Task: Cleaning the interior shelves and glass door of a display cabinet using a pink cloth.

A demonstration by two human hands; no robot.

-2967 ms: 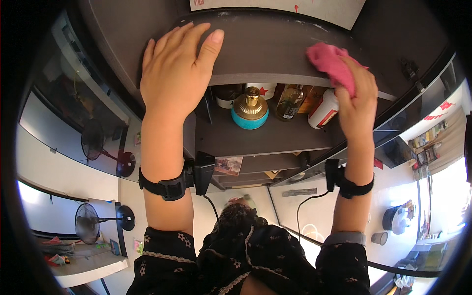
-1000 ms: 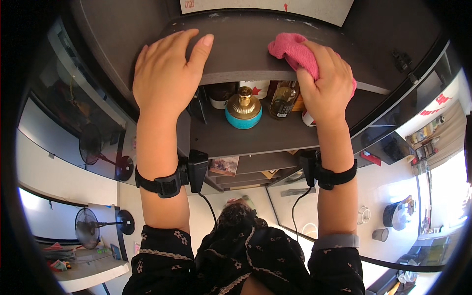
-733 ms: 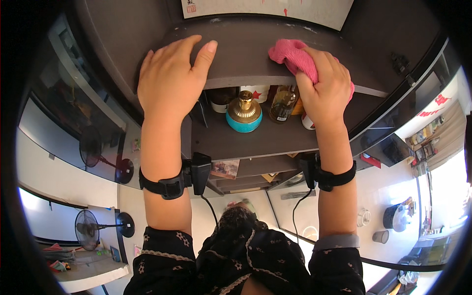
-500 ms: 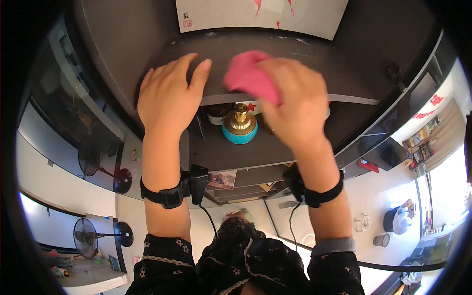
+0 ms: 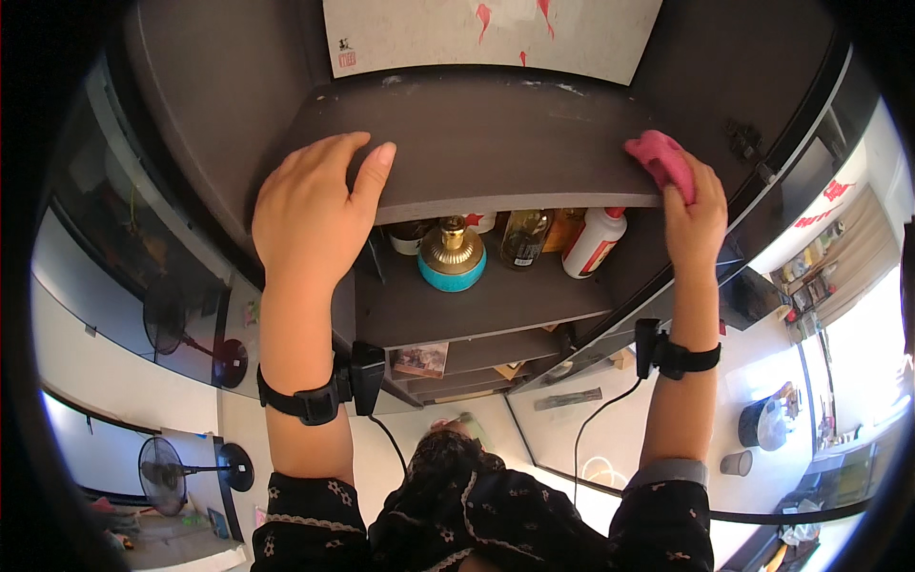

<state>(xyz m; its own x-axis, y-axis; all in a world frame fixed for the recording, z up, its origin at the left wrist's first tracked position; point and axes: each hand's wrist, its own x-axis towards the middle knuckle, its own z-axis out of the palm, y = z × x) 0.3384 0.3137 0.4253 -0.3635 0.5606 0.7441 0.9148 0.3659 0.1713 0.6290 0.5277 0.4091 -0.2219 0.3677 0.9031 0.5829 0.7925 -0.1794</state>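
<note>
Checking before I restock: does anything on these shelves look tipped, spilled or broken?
Nothing stands out. The bottles and teal-and-gold jar stand upright on the dark shelf, with no spill visible.

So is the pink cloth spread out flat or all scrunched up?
Scrunched up. The pink cloth sits in a bunched lump under the right hand's fingers, pressed on the right end of the dark shelf top.

a dark brown shelf (image 5: 496, 153) is on top. a pink cloth (image 5: 660, 162) lies on its right front edge. under it is a lower shelf (image 5: 477, 305), dark brown too. on it stand a round gold and blue bottle (image 5: 452, 257), a clear glass bottle (image 5: 524, 238) and a white bottle with a red cap (image 5: 593, 242), all near each other.
</note>
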